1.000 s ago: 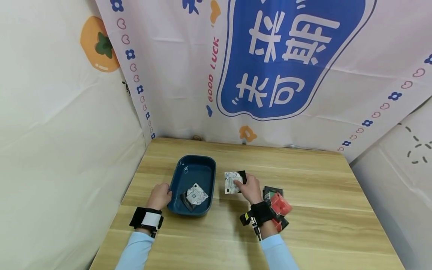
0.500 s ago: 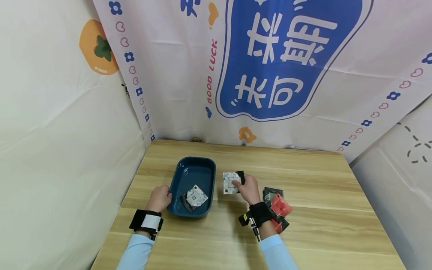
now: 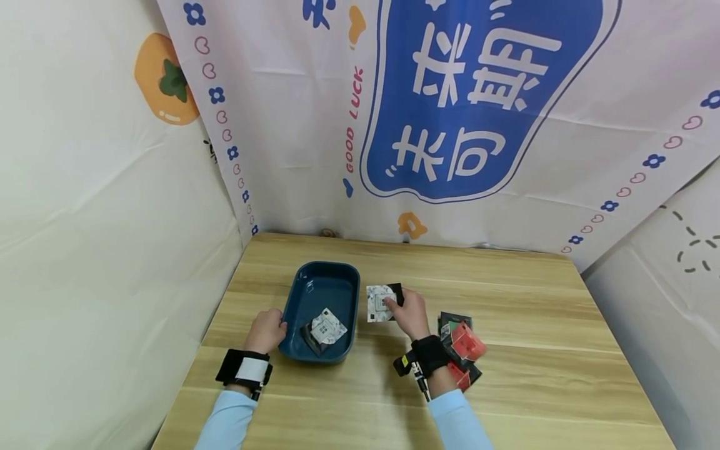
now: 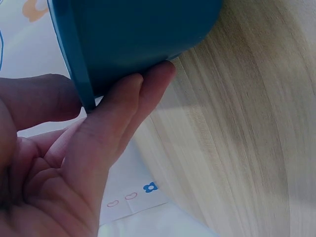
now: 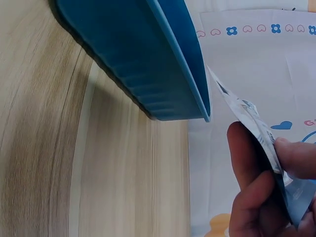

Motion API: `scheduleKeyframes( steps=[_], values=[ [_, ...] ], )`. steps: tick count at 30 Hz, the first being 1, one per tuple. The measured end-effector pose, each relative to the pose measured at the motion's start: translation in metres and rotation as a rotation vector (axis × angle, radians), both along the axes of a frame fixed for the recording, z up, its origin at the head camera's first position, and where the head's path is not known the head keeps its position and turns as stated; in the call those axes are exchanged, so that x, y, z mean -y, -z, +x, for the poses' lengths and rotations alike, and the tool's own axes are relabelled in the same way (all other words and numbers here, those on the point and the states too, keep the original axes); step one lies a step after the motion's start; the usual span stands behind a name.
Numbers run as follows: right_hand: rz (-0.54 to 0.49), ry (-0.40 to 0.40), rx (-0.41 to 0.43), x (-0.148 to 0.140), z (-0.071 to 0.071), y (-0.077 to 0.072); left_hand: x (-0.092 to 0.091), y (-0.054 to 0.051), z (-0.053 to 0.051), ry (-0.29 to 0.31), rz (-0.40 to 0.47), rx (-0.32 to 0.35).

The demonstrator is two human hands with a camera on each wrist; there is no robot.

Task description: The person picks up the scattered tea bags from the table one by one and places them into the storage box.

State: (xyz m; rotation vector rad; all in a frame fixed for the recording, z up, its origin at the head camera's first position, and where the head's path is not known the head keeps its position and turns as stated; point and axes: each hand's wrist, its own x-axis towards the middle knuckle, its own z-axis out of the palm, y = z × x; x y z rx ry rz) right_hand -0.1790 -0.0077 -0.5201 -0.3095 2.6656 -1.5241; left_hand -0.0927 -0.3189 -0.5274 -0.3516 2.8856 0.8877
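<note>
My left hand point(image 3: 266, 331) pinches the left rim of a dark blue rectangular tray point(image 3: 320, 283). In the left wrist view, the thumb is on one side of the tray wall point(image 4: 133, 39) and the fingers are on the other. Inside the tray's near end lies a white-and-black square packet point(image 3: 329, 326). My right hand point(image 3: 412, 314) holds a similar flat packet point(image 3: 378, 302) between thumb and fingers, just right of the tray and above the table. The right wrist view shows that packet point(image 5: 252, 118) edge-on, apart from the tray rim.
Right of my right hand lies a loose pile of red and black square packets point(image 3: 467, 342), partly behind the wrist strap. A wooden table point(image 3: 540, 350) bears everything. White printed cloth point(image 3: 315, 125) hangs behind and along the sides.
My right hand has drifted slightly left toward the tray with the packet in its grip. The left hand and the tray stay put.
</note>
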Motion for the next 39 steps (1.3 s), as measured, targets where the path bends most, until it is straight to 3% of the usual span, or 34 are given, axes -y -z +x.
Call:
scheduleKeyframes(
  steps=[39],
  values=[
    [-0.011,-0.033,-0.006,0.028,-0.001,-0.006,0.001,-0.001,-0.001,0.008,-0.003,0.019]
  ],
)
